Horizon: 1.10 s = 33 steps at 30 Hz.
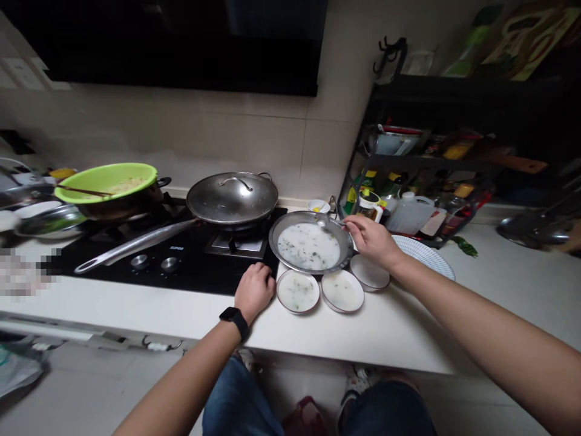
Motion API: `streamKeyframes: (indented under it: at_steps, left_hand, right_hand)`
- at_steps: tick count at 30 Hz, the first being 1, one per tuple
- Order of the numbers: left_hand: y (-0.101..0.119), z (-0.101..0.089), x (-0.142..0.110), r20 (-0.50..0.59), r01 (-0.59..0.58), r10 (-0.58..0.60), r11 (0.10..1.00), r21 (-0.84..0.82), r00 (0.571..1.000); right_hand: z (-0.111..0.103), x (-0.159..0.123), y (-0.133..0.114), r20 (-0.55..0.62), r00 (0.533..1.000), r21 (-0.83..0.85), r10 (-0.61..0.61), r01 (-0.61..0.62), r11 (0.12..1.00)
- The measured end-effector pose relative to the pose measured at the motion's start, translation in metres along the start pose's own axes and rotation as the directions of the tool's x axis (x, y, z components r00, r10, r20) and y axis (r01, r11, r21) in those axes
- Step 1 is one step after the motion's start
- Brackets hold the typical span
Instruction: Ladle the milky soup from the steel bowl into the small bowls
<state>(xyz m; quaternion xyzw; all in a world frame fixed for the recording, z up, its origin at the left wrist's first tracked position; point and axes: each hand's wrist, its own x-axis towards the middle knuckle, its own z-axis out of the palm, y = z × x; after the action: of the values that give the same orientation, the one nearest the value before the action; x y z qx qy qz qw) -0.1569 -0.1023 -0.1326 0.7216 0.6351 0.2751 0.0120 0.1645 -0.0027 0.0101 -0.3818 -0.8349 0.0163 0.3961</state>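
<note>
My right hand (370, 238) is closed around the handle of a metal spoon (321, 221), whose head is over the far right part of a wide metal basin (275, 237). White soup with green bits (308, 245) fills much of the basin. My left hand (255, 290) rests on the counter with its fingers curled in, close beside a small bowl (298, 292) of the same soup. A second small bowl (342, 292) also has soup in it. The third bowl (370, 272) sits partly under my right forearm, and its contents are hard to make out.
A lidded wok (232, 200) stands on the black stove (181, 254), its long handle reaching toward the front left. At the left is a green basin (109, 181). A patterned plate (424, 255) lies behind my right arm, before a rack (408, 157) of bottles.
</note>
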Motion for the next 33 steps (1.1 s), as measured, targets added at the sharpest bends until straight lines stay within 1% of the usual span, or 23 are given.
streamKeyframes:
  at_steps: [1, 2, 4, 6, 7, 8, 9, 11, 13, 14, 15, 17, 19, 20, 22, 24, 26, 28, 31, 33]
  left_hand:
    - [0.000, 0.000, 0.000, 0.001, 0.002, -0.002, 1.000, 0.001, 1.000]
    - [0.000, 0.000, 0.000, 0.002, 0.003, -0.003, 1.000, 0.003, 1.000]
    - [0.000, 0.000, 0.000, 0.000, 0.001, -0.001, 1.000, 0.007, 1.000]
    - [0.000, 0.000, 0.000, -0.006, 0.000, 0.000, 1.000, 0.012, 1.000]
    - [0.000, 0.001, 0.000, -0.007, -0.001, 0.002, 1.000, 0.014, 1.000]
    - [0.000, 0.001, 0.000, -0.009, -0.004, 0.004, 1.000, 0.016, 1.000]
    - [-0.001, 0.001, 0.000, -0.010, -0.007, 0.007, 1.000, 0.018, 1.000]
    - [-0.001, 0.002, 0.000, -0.016, -0.012, 0.012, 1.000, 0.023, 1.000]
    - [-0.002, 0.002, 0.000, -0.022, -0.012, 0.012, 1.000, 0.027, 1.000]
    - [-0.002, 0.002, 0.000, -0.023, -0.011, 0.011, 1.000, 0.028, 1.000]
    - [-0.002, 0.002, 0.000, -0.022, -0.010, 0.011, 1.000, 0.027, 1.000]
    - [-0.002, 0.002, 0.000, -0.021, -0.013, 0.013, 1.000, 0.022, 1.000]
    - [-0.003, 0.002, 0.000, -0.023, -0.017, 0.018, 1.000, 0.020, 1.000]
    - [-0.003, 0.002, 0.000, -0.024, -0.020, 0.021, 1.000, 0.021, 0.999]
    - [-0.004, 0.002, 0.000, -0.026, -0.027, 0.028, 0.999, 0.027, 0.999]
    - [-0.004, 0.002, 0.000, -0.027, -0.035, 0.036, 0.999, 0.034, 0.999]
    - [-0.004, 0.002, 0.000, -0.028, -0.038, 0.039, 0.998, 0.041, 0.999]
    - [-0.004, 0.002, 0.000, -0.029, -0.038, 0.039, 0.998, 0.044, 0.999]
    - [-0.004, 0.003, 0.000, -0.033, -0.038, 0.039, 0.998, 0.040, 0.999]
    - [-0.004, 0.003, 0.000, -0.037, -0.037, 0.039, 0.999, 0.039, 0.999]
  right_hand:
    - [-0.002, -0.002, -0.003, 0.042, 0.994, -0.052, -0.098, 0.100, 0.994]
    - [-0.003, -0.004, -0.005, 0.093, 0.979, -0.080, -0.180, 0.188, 0.979]
    - [-0.002, -0.011, -0.007, 0.212, 0.931, -0.083, -0.297, 0.320, 0.944]
    - [0.001, -0.018, -0.007, 0.299, 0.885, -0.074, -0.356, 0.393, 0.916]
    - [0.002, -0.021, -0.007, 0.318, 0.875, -0.077, -0.365, 0.407, 0.910]
    - [0.002, -0.023, -0.006, 0.321, 0.875, -0.081, -0.362, 0.406, 0.910]
    - [0.000, -0.025, -0.007, 0.308, 0.885, -0.083, -0.349, 0.390, 0.917]
    - [-0.008, -0.028, -0.011, 0.242, 0.927, -0.078, -0.286, 0.312, 0.947]
    - [-0.024, -0.032, -0.018, 0.118, 0.981, -0.062, -0.155, 0.163, 0.985]
    - [-0.033, -0.035, -0.023, 0.040, 0.997, -0.048, -0.069, 0.071, 0.996]
    - [-0.043, -0.040, -0.028, -0.037, 0.999, -0.027, 0.019, -0.020, 0.999]
    - [-0.065, -0.053, -0.039, -0.157, 0.975, 0.024, 0.158, -0.157, 0.987]
    - [-0.085, -0.070, -0.048, -0.226, 0.945, 0.073, 0.236, -0.226, 0.971]
    - [-0.094, -0.080, -0.051, -0.239, 0.935, 0.105, 0.263, -0.244, 0.964]
    - [-0.107, -0.100, -0.056, -0.212, 0.931, 0.164, 0.297, -0.265, 0.950]
    - [-0.113, -0.119, -0.058, -0.143, 0.944, 0.186, 0.297, -0.269, 0.945]
    - [-0.113, -0.135, -0.057, -0.070, 0.955, 0.166, 0.289, -0.275, 0.947]
    - [-0.108, -0.146, -0.054, -0.013, 0.953, 0.150, 0.303, -0.298, 0.943]
    - [-0.097, -0.156, -0.053, 0.031, 0.926, 0.184, 0.376, -0.375, 0.909]
    - [-0.090, -0.157, -0.052, 0.038, 0.887, 0.255, 0.460, -0.454, 0.854]
